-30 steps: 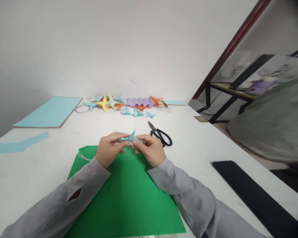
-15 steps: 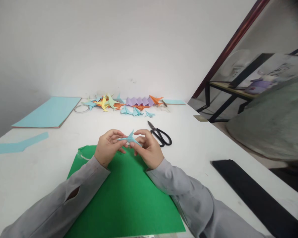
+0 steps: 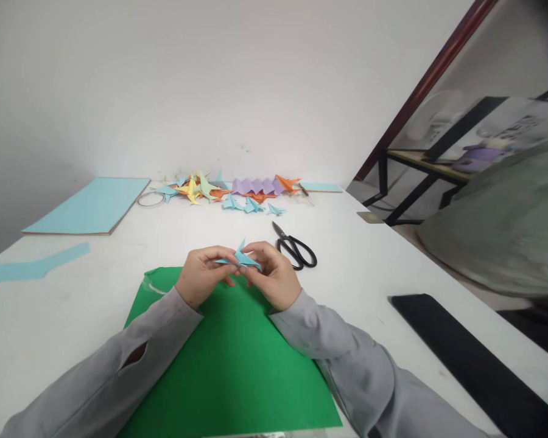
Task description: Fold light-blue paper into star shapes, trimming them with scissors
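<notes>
A small light-blue origami crane (image 3: 242,257) is pinched between both hands, with one thin point sticking up. My left hand (image 3: 204,271) is closed on its left side, thumb and fingers near the middle of the folds. On the other side my right hand (image 3: 276,274) grips the right part, its index finger along the top. The lower folds are partly hidden by the fingers. Beneath the hands lies a green sheet (image 3: 228,371). Black-handled scissors (image 3: 296,246) rest on the table just beyond my right hand.
Several coloured origami pieces (image 3: 201,187) and a purple pleated paper (image 3: 257,186) sit along the wall. A blue paper stack (image 3: 89,205) and a blue scrap (image 3: 39,266) lie to the left. At right is a long black strip (image 3: 466,359) on the white table (image 3: 356,267).
My right index finger has come down onto the crane from above, and its folds face the camera more broadly. Left fingers have shifted slightly over it. Both hands stay in place.
</notes>
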A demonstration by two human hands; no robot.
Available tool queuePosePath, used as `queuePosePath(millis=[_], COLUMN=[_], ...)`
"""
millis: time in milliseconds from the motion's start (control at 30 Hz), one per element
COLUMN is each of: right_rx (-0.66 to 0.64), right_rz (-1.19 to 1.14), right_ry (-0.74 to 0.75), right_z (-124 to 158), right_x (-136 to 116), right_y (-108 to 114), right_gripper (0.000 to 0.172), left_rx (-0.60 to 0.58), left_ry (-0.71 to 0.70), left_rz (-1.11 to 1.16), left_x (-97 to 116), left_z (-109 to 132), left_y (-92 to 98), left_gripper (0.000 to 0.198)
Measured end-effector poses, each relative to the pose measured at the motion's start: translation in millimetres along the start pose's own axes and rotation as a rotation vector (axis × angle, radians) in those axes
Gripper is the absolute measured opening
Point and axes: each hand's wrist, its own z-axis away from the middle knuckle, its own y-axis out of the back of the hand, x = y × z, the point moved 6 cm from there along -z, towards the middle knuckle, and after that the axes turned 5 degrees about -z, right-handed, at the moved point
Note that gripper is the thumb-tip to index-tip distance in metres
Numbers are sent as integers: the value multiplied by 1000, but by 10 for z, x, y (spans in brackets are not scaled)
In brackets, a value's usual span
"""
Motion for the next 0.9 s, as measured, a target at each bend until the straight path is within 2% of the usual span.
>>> queuePosePath(millis=[200,433,633,767,900], right_rx=[65,125,76,105,119], right_rz=[235,236,293,297,160], right_ry=[110,113,219,154,-16], right_z=[7,3,10,-4,-26], right_x=[-73,-52,-169,-101,39], right_y=[60,112,67,80,107], right_gripper=[12,17,9,9,8], left_rx=[48,67,58,50,7], left_ry=[60,85,103,128,222], left_rz=[-18,1,14,-11,30], left_x=[-3,8,-51,-68,-89], left_z=[-4,-7,-26,-25,-12], left_y=[16,13,27,38,14], left_gripper=[15,20,20,21,24])
